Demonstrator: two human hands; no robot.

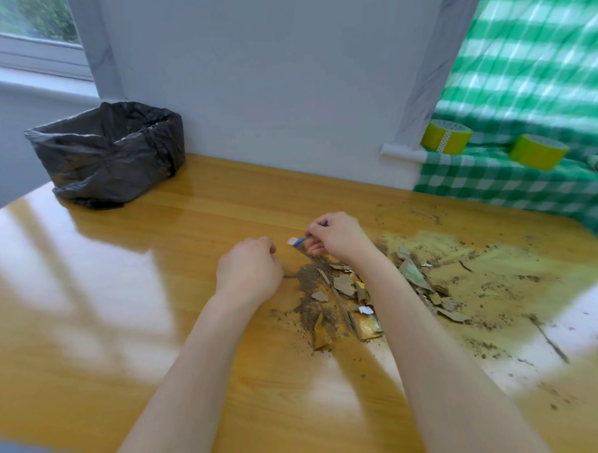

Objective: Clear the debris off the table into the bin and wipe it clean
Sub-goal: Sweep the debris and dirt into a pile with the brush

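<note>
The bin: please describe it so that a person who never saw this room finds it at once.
Follow the wooden table to its far left corner, beside the white wall. There stands the bin, a low square box. It alone is wrapped in a crumpled black plastic bag.

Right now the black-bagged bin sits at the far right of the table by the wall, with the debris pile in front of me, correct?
No: the head view shows the bin at the far left of the table, by the wall. The debris pile is in front of you.
</note>
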